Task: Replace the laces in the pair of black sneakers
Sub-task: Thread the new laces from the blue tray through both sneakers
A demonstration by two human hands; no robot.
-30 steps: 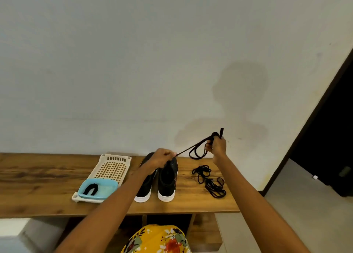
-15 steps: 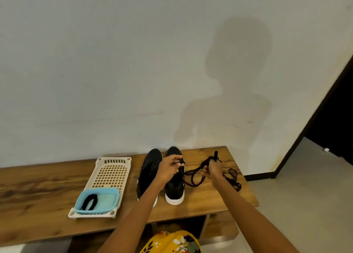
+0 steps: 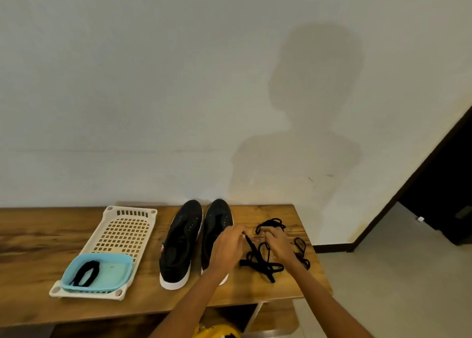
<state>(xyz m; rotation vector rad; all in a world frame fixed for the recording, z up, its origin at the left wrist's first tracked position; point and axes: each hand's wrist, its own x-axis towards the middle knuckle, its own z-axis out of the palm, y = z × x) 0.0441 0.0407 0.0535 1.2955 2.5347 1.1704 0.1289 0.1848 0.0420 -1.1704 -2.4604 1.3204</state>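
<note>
Two black sneakers with white soles stand side by side on the wooden bench, the left sneaker (image 3: 180, 243) and the right sneaker (image 3: 214, 225), both with bare eyelets. My left hand (image 3: 226, 251) hovers over the right sneaker's heel and pinches one end of a black lace (image 3: 260, 260). That lace lies in loops on the bench beside the shoe. My right hand (image 3: 279, 245) rests low over the loops with curled fingers and seems to hold part of the lace. A second black lace (image 3: 270, 224) lies tangled just behind, toward the wall.
A cream perforated tray (image 3: 120, 233) sits left of the sneakers. At its near end, a light blue dish (image 3: 112, 268) holds a short black lace piece (image 3: 85, 274). The bench (image 3: 38, 240) ends at right near a dark doorway (image 3: 444, 210). The wall stands close behind.
Both hands have come down from chest height to the bench. The lace, stretched in the air between them before, now lies looped on the wood right of the sneakers.
</note>
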